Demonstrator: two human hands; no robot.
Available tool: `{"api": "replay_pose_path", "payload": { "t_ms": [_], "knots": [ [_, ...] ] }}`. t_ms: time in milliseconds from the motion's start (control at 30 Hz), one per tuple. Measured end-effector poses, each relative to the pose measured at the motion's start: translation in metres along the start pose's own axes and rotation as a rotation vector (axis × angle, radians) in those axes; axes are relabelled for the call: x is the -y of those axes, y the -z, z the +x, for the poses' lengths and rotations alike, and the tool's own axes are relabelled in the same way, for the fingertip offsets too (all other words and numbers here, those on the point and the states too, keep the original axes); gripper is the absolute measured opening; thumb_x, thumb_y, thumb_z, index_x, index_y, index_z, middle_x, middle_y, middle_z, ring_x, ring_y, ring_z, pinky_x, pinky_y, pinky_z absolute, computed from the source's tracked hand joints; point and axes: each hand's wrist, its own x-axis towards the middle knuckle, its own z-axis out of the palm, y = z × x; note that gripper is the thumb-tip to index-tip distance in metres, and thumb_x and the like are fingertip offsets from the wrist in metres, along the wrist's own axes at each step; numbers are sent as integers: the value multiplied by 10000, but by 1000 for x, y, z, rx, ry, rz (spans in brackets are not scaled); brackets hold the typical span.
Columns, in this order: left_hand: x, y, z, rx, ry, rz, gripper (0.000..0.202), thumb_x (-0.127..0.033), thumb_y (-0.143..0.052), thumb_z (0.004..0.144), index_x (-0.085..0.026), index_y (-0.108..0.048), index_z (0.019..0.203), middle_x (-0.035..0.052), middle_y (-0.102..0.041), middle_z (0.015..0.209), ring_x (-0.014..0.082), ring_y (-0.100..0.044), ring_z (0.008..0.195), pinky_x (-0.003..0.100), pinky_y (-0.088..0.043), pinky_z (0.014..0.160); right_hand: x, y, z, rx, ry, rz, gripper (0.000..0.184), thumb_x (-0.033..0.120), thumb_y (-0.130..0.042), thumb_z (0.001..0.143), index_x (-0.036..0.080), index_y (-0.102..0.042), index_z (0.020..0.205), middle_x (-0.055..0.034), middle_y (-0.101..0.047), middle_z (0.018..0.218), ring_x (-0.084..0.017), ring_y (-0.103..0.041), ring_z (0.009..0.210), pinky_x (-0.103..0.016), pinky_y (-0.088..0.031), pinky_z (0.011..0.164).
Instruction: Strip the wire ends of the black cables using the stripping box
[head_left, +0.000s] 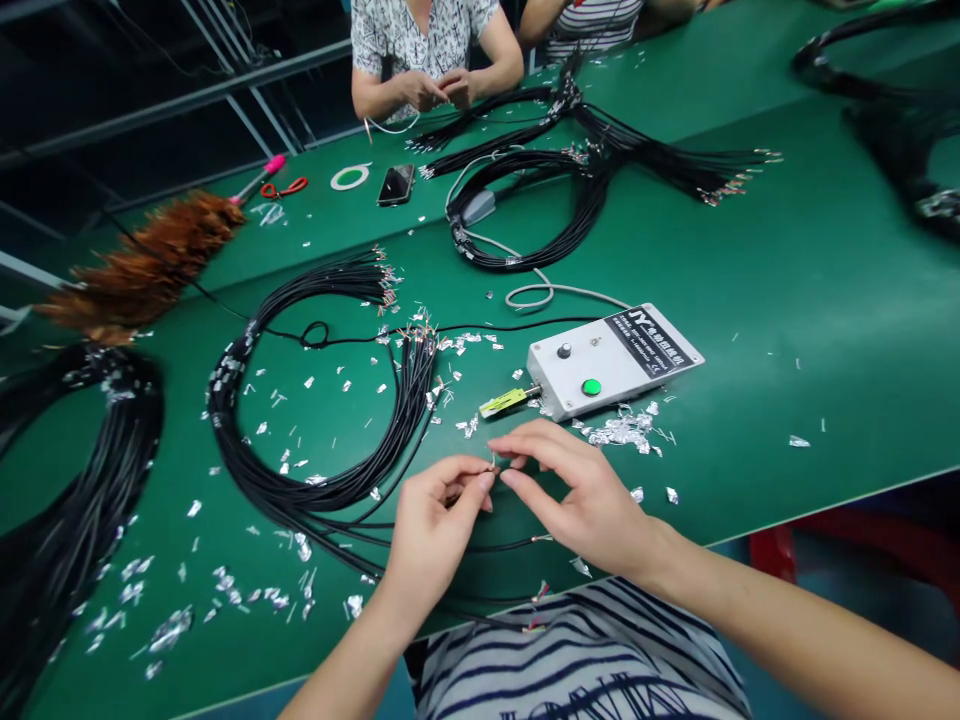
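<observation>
My left hand (444, 515) is closed, thumb and fingers pinching the end of a black cable, with a short stripped wire tip (493, 461) standing up from the pinch. Close on its right, my right hand (574, 480) has thumb and forefinger spread a little around that tip; nothing shows held in it. A coiled bundle of black cables (247, 440) lies left of my hands, its loose ends running beneath them toward the table edge. Just beyond my hands sits a white box (574, 360) with a green button (592, 387), a black knob and a yellow-green tip (504, 403).
Foil scraps (622, 430) litter the green table (750, 330). More cable bundles (525, 262) lie farther back and at far left. A brown brush (165, 255), red scissors (285, 188), a tape roll (350, 178) and a phone (396, 185) lie back left. Two people (427, 50) sit opposite.
</observation>
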Motion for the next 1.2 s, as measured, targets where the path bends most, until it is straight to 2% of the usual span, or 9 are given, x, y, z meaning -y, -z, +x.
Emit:
{"api": "replay_pose_path", "payload": {
  "t_ms": [133, 200, 267, 467, 567, 733, 933, 1033, 1200],
  "knots": [
    [2, -3, -1, -50, -33, 15, 144, -282, -655, 785, -146, -701, 782, -2, -602, 583, 106, -523, 531, 205, -396, 485, -2, -4, -10, -77, 144, -141, 202, 76, -573, 900, 176, -654, 1056, -67, -700, 933, -176, -661, 861, -327, -556, 752],
    [3, -4, -1, -63, -37, 14, 145, -286, -651, 792, -148, -694, 782, -4, -593, 575, 105, -516, 519, 206, -396, 479, -3, -6, -15, -98, 156, -193, 232, 71, -571, 898, 188, -652, 1081, -68, -715, 948, -187, -668, 866, -347, -551, 756],
    [4, -4, -2, -67, -41, 16, 143, -286, -651, 796, -149, -686, 774, -5, -588, 566, 104, -510, 509, 204, -390, 468, -4, -6, -16, -117, 84, -131, 237, 88, -567, 903, 199, -650, 1095, -68, -715, 963, -183, -671, 861, -341, -550, 749],
    [3, -5, -3, -91, -55, 57, 140, -281, -653, 802, -151, -690, 762, 5, -604, 578, 108, -526, 516, 200, -393, 457, -1, -7, -5, -75, -312, 177, 121, 217, -667, 830, 195, -677, 948, -35, -674, 880, -120, -608, 653, -255, -461, 566],
    [2, -6, -4, -89, -63, 64, 139, -277, -649, 797, -153, -693, 751, 13, -623, 601, 114, -554, 539, 198, -408, 465, 0, -13, 0, -74, -413, 304, 146, 272, -723, 780, 191, -677, 893, -17, -653, 837, -114, -591, 644, -242, -438, 555],
    [3, -7, -7, -112, -77, 83, 137, -275, -653, 795, -156, -684, 736, 2, -609, 582, 106, -537, 519, 194, -407, 461, 0, -22, 3, -104, -516, 459, 160, 346, -708, 785, 187, -689, 796, -14, -648, 764, -131, -589, 654, -264, -441, 581],
    [6, -5, -6, -125, -21, -41, 168, -307, -710, 758, -145, -672, 738, -4, -598, 558, 89, -486, 467, 191, -367, 422, 2, -26, 4, -70, -824, 809, 258, 400, -805, 672, 182, -702, 761, 27, -620, 631, -100, -509, 577, -257, -434, 588],
    [7, -2, -5, -120, 28, -98, 216, -341, -735, 744, -138, -659, 730, -10, -590, 543, 76, -463, 452, 181, -352, 422, 3, -26, 4, -47, -866, 861, 265, 402, -812, 670, 180, -713, 777, 45, -586, 588, -87, -471, 558, -246, -412, 582],
    [7, 1, -3, -121, 30, -109, 238, -360, -744, 745, -142, -650, 723, -7, -596, 556, 84, -493, 487, 187, -372, 451, 0, -24, 2, -30, -848, 804, 296, 392, -817, 677, 191, -723, 873, 31, -622, 644, -97, -517, 598, -248, -427, 603]
  ]
}}
